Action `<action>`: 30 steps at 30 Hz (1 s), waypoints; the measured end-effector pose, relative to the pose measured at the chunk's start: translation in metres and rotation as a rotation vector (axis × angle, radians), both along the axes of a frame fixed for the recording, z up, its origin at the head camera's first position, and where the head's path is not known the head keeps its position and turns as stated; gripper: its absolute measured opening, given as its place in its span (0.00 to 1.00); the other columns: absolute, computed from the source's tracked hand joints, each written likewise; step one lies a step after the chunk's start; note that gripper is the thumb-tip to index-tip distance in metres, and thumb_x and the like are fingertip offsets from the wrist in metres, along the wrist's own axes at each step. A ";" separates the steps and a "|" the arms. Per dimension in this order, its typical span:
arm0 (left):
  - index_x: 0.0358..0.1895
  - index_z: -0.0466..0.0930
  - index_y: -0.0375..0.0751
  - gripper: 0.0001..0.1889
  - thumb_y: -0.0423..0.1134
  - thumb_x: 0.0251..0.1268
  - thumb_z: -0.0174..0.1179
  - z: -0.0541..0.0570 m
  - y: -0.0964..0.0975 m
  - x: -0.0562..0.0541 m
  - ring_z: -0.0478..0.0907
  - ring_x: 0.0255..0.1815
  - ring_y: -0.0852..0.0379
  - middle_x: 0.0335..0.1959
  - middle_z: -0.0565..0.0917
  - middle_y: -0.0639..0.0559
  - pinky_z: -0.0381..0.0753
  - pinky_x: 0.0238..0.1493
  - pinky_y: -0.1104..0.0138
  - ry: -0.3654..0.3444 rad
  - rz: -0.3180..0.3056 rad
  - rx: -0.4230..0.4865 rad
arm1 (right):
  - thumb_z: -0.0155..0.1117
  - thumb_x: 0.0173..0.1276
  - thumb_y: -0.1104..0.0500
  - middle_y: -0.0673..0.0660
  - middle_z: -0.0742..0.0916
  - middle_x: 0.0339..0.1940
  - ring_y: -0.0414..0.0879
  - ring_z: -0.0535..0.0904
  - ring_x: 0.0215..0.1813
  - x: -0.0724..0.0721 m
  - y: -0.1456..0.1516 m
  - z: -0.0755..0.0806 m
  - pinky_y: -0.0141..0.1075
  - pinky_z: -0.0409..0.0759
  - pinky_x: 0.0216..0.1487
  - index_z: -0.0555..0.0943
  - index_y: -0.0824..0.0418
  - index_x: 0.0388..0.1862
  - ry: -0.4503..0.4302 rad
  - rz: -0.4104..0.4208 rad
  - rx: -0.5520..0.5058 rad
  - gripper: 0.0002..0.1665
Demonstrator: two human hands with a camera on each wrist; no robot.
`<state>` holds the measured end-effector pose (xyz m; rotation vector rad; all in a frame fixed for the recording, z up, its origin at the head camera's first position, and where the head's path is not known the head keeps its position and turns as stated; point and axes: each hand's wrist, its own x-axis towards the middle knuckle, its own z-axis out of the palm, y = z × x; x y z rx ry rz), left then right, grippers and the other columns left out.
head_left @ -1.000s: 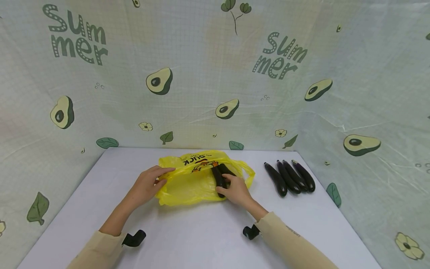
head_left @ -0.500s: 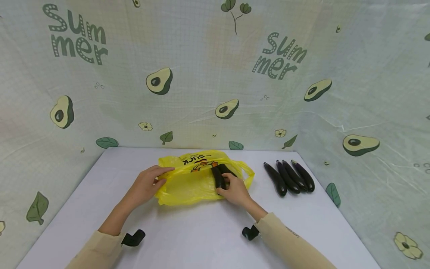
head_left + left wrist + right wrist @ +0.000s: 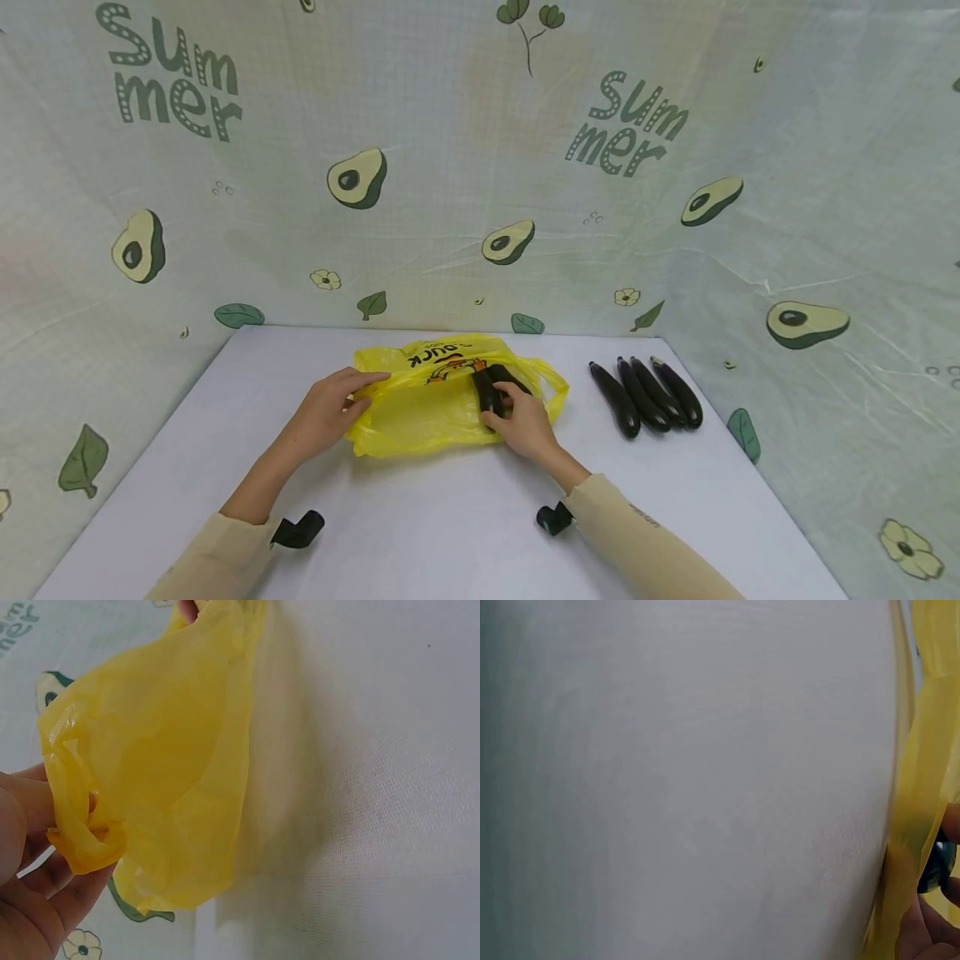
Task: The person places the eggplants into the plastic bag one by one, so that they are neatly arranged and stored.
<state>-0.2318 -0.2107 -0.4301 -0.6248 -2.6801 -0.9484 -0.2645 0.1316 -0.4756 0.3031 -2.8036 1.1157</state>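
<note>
A yellow plastic bag (image 3: 420,417) with a duck print lies on the white table, its mouth towards me. My left hand (image 3: 327,412) holds the bag's left side; in the left wrist view the crumpled plastic (image 3: 88,840) sits between thumb and fingers. At the bag's right side my right hand (image 3: 527,421) grips the near end of a dark eggplant (image 3: 487,392). Another eggplant (image 3: 507,377) lies beside it inside the bag, partly hidden by that hand. The right wrist view catches only a shiny eggplant end (image 3: 939,864) and some fingertips at its edge.
Several eggplants (image 3: 647,396) lie side by side at the table's right. The white table (image 3: 442,525) ends at a printed cloth backdrop (image 3: 435,292) behind and at both sides. A bag handle loop (image 3: 557,387) sticks out rightwards.
My right hand has shifted slightly left and up, and less of the eggplant's near end shows below its fingers. The left hand and the bag stay nearly still.
</note>
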 end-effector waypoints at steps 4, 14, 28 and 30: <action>0.70 0.82 0.47 0.26 0.25 0.71 0.66 0.002 0.000 0.000 0.82 0.51 0.51 0.54 0.85 0.49 0.89 0.51 0.57 -0.002 0.001 0.002 | 0.78 0.69 0.53 0.60 0.90 0.50 0.49 0.83 0.46 -0.001 -0.002 -0.001 0.47 0.85 0.49 0.79 0.59 0.72 0.029 -0.013 0.012 0.34; 0.70 0.82 0.46 0.26 0.25 0.71 0.67 0.002 0.000 0.000 0.82 0.50 0.52 0.53 0.85 0.49 0.89 0.50 0.57 0.000 0.003 -0.007 | 0.77 0.70 0.52 0.62 0.90 0.54 0.52 0.85 0.51 -0.002 -0.004 -0.004 0.52 0.86 0.55 0.79 0.59 0.73 0.062 -0.008 0.029 0.35; 0.70 0.82 0.46 0.27 0.24 0.70 0.67 0.001 0.000 -0.001 0.82 0.50 0.52 0.54 0.85 0.49 0.89 0.50 0.58 0.009 -0.005 -0.012 | 0.75 0.72 0.51 0.62 0.89 0.55 0.51 0.85 0.52 -0.007 -0.001 -0.003 0.47 0.87 0.53 0.76 0.59 0.76 -0.021 -0.024 0.052 0.37; 0.70 0.82 0.46 0.27 0.24 0.70 0.67 0.001 0.000 -0.001 0.82 0.50 0.52 0.54 0.85 0.49 0.89 0.50 0.58 0.011 -0.007 -0.011 | 0.75 0.72 0.52 0.63 0.89 0.56 0.52 0.85 0.53 -0.007 0.002 0.001 0.48 0.87 0.53 0.75 0.60 0.76 -0.049 -0.014 0.046 0.38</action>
